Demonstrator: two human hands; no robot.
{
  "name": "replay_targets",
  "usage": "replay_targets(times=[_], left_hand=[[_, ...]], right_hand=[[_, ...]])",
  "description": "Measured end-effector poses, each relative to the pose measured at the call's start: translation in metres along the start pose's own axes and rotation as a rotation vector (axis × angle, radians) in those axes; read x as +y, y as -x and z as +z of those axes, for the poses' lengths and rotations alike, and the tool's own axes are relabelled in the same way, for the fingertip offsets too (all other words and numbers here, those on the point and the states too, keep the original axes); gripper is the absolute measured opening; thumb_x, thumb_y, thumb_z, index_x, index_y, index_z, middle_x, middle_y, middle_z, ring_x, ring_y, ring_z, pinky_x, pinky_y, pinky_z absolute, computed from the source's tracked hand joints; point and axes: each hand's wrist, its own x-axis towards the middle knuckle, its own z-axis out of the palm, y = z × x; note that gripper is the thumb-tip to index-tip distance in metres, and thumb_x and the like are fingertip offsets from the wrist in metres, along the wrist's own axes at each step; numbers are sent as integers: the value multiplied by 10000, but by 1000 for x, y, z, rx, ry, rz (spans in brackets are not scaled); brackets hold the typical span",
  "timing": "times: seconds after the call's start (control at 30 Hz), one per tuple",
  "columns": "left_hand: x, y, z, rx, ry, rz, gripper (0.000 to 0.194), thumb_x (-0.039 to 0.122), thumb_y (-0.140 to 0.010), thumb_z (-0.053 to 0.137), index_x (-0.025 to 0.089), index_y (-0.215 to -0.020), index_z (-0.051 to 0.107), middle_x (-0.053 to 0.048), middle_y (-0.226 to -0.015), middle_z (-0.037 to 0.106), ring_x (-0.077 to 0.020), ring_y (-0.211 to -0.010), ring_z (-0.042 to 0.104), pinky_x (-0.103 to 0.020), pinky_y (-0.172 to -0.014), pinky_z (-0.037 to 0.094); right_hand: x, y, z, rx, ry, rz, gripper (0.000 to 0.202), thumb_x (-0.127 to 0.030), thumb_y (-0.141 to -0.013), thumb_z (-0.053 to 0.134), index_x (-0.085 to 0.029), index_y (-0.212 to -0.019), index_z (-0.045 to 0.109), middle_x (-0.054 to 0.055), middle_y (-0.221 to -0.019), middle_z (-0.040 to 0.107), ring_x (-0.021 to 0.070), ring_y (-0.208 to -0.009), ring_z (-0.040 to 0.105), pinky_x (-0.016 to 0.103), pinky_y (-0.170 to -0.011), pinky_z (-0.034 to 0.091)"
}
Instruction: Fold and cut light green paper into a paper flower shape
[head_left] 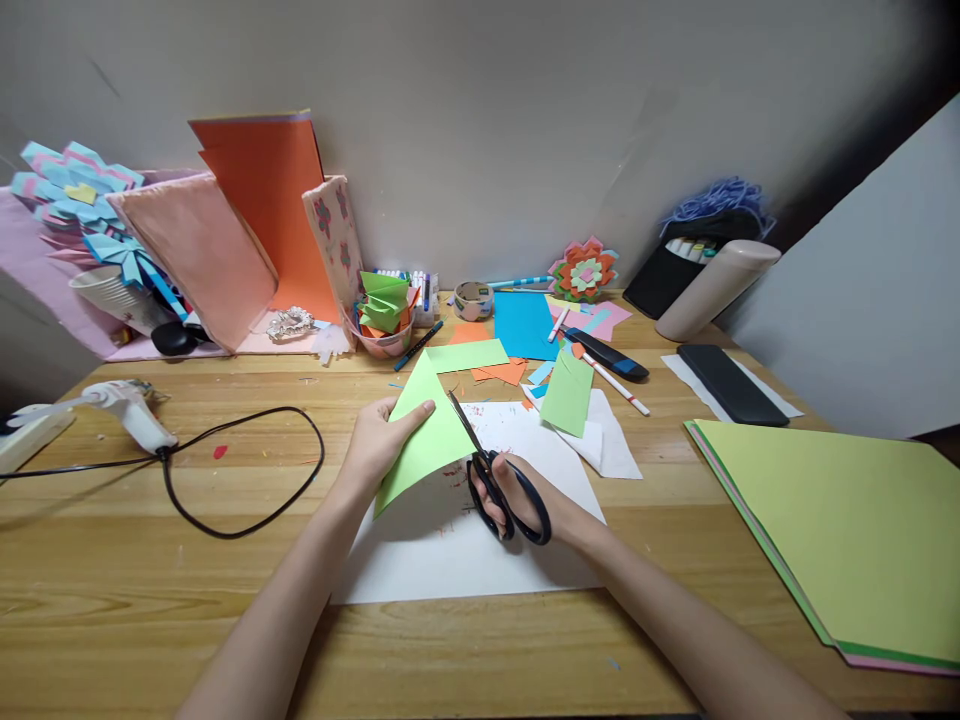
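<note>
the light green sheet [439,442] is tilted up above the white paper [401,570] at the middle of the table [150,610], and i have it pinched in the left hand [375,440], thumb on top and the grip closed on its left side. my right hand [529,495] has its grip wrapped round the handles of the black scissors [489,460], whose blades lie along the sheet's right edge; i can't tell from here whether they are biting into it. a green strip [472,356] runs off by the sheet's top corner, and i can't make out if it is joined or loose. i'd judge the cutting as partly done: orange scraps [511,371] and a separate green piece [568,395] lie beyond the scissors, while the sheet in hand is one broad piece with no finished shape to it. farther back, a blue sheet [525,322] lies flat near the box cutter [609,355], and a bowl [388,343] holds folded green and orange bits. a layered paper flower [585,270] against the wall looks complete. on the left i see the glue gun [139,412] with its cord, set aside; on the right, a stack of coloured sheets [847,520] looks mostly whole, its top one yellow-green.
</note>
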Motion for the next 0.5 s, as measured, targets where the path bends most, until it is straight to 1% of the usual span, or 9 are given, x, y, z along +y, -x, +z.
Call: replay_targets(times=[0.1,0.13,0.23,0.3,0.37,0.43,0.5], left_hand=[[2,1,-2,-5,-11,-12,425,488,-552,735,111,-729,650,-45,-648,666,-135,-513,561,-208,-459,378],[2,1,-3,-11,-7,-8,421,487,-560,732,111,-729,647,-45,-651,666,-136,-516,562,-207,-458,377],[4,1,-7,-53,28,1,400,474,-580,728,116,-736,644,-46,-665,668,-134,-521,568,-205,-458,380],[5,2,-9,-102,54,-20,390,465,-580,732,120,-740,648,-43,-663,669,-133,-511,571,-208,-454,385],[7,2,-10,-143,61,-55,379,458,-571,741,123,-726,653,-40,-647,667,-130,-494,568,-208,-443,383],[8,2,-12,-166,52,-79,363,448,-566,748,127,-705,652,-29,-619,658,-120,-471,556,-201,-426,368],[9,2,-13,-180,39,-91,351,440,-564,753,131,-693,647,-15,-590,643,-110,-452,541,-194,-413,351]], right_hand=[[-10,4,-10,8,257,-40,663,-788,-734,116,-189,-678,394,-29,-464,445,98,-375,428,217,-401,335],[-13,5,-14,41,362,-55,634,-773,-752,150,-191,-667,385,-19,-493,463,104,-405,437,219,-418,324],[-20,5,-27,207,707,-56,551,-749,-734,356,-204,-660,379,-5,-556,500,135,-490,451,229,-459,282],[-20,4,-35,271,878,-52,520,-726,-683,483,-214,-687,394,-5,-571,522,153,-510,463,235,-474,262],[-18,3,-43,272,975,-96,511,-708,-650,543,-219,-718,410,5,-616,560,168,-537,491,238,-488,261],[-16,3,-50,260,1036,-152,518,-709,-639,553,-219,-743,422,17,-659,581,178,-569,512,236,-500,268],[-14,4,-55,263,1087,-194,539,-727,-625,547,-217,-762,435,17,-657,574,182,-579,512,233,-504,270]])
